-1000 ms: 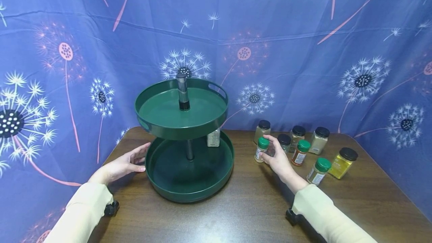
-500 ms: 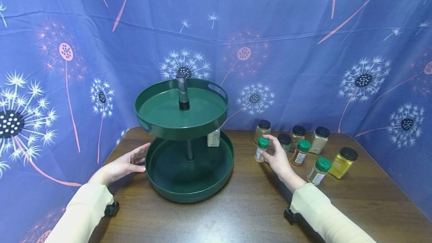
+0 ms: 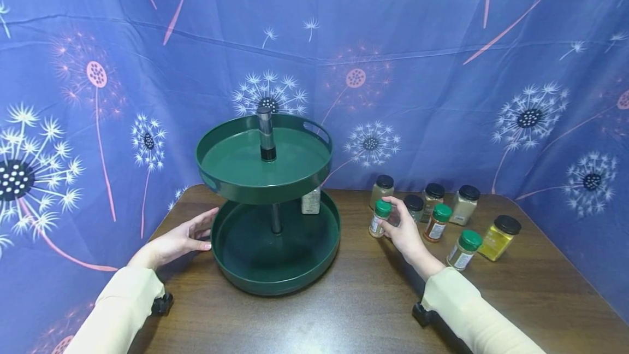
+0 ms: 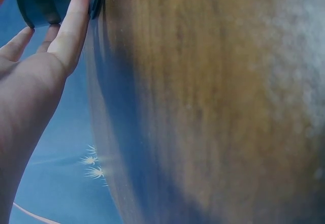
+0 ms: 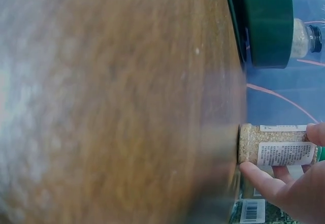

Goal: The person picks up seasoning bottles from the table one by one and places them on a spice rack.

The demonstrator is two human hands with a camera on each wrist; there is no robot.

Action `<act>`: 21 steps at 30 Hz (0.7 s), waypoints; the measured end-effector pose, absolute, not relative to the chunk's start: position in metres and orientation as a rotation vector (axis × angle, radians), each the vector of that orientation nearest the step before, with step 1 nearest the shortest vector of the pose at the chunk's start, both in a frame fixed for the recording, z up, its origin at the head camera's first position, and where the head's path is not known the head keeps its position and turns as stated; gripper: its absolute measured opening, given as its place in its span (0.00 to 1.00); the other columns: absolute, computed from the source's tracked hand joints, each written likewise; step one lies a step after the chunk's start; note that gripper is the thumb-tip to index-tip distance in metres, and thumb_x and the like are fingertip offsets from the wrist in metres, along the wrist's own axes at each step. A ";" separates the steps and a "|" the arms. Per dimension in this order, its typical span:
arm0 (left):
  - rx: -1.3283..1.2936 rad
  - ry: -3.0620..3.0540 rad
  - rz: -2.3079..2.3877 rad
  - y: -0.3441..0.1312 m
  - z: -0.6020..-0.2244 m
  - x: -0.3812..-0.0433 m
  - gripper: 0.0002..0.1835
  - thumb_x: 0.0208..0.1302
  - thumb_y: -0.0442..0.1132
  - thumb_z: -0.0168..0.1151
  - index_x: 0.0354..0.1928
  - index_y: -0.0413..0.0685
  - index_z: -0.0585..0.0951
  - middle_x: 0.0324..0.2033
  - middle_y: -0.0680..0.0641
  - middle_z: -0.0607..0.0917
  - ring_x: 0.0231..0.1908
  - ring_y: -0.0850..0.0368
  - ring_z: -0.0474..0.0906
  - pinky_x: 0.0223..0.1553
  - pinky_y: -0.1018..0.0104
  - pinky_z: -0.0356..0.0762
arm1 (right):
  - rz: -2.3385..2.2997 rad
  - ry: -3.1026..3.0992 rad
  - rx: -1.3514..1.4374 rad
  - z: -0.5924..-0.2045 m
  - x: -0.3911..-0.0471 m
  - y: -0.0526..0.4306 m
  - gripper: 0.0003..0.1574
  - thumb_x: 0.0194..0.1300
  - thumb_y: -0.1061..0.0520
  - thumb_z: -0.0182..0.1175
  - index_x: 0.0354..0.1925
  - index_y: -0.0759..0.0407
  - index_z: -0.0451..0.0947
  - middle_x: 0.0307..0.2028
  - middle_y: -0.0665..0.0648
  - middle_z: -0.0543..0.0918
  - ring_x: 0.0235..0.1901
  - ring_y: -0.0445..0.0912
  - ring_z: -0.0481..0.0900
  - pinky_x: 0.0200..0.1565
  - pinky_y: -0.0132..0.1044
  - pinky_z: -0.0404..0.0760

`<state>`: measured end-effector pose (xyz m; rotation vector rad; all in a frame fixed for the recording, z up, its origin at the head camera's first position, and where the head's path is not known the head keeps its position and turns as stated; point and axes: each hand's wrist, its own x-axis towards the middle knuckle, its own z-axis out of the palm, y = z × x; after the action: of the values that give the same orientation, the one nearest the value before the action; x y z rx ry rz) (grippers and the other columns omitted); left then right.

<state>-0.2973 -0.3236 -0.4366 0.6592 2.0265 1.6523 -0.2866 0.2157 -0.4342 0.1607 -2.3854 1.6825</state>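
Eight jars stand on the tabletop, and one more sits in the green two-tier stand left of its middle. That ninth, a clear jar of pale contents with a black lid, is at the back right of the lower tray, partly hidden by the upper tray.

The right hand holds a small green-lidded bottle of tan grains, upright on the tabletop's right half, toward the back edge. Thumb and fingers clamp it from opposite sides; whether its base touches the wood is hard to tell.

The left hand, near the tabletop's left edge, has its fingers apart and loosely bent, tips against the lower tray's left wall; nothing is clamped there.

Beyond the right hand, toward the back edge, are four black-lidded jars: a tan jar, a small jar, a brownish jar and a pale powder jar. Nearer the right edge are an orange-red bottle and a greenish-brown bottle, both green-lidded, and a yellow jar with a black lid.
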 end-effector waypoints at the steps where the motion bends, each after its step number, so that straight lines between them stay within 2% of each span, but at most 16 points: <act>1: 0.661 2.024 1.654 -0.323 -0.436 -0.297 0.49 0.61 0.28 0.59 0.73 0.41 0.35 0.72 0.32 0.35 0.68 0.28 0.39 0.53 0.72 0.72 | 1.692 -2.381 0.167 -0.434 -0.286 0.215 0.37 0.61 0.70 0.58 0.65 0.53 0.60 0.52 0.68 0.74 0.48 0.59 0.75 0.37 0.50 0.81; 7: 0.661 2.028 1.653 -0.323 -0.435 -0.297 0.50 0.61 0.28 0.59 0.73 0.40 0.35 0.72 0.33 0.35 0.68 0.27 0.40 0.53 0.73 0.72 | 1.751 -2.361 0.205 -0.429 -0.286 0.211 0.37 0.61 0.71 0.58 0.65 0.54 0.59 0.55 0.70 0.73 0.53 0.62 0.73 0.39 0.52 0.81; 16: 0.662 2.026 1.650 -0.323 -0.435 -0.296 0.49 0.62 0.28 0.59 0.73 0.40 0.34 0.71 0.31 0.37 0.68 0.28 0.40 0.53 0.72 0.72 | 1.718 -2.380 0.254 -0.413 -0.286 0.203 0.37 0.60 0.70 0.59 0.65 0.54 0.60 0.54 0.70 0.74 0.48 0.57 0.76 0.38 0.52 0.81; 21: 0.679 2.023 1.652 -0.323 -0.435 -0.297 0.49 0.62 0.28 0.58 0.73 0.39 0.34 0.71 0.30 0.36 0.67 0.26 0.40 0.53 0.71 0.72 | 1.744 -2.373 0.294 -0.403 -0.288 0.198 0.36 0.60 0.70 0.59 0.64 0.53 0.61 0.55 0.69 0.74 0.48 0.60 0.76 0.38 0.53 0.81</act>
<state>-0.2968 -0.3228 -0.4355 0.6790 2.0234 1.6515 -0.2882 0.1977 -0.4029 0.2936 -2.3729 1.7437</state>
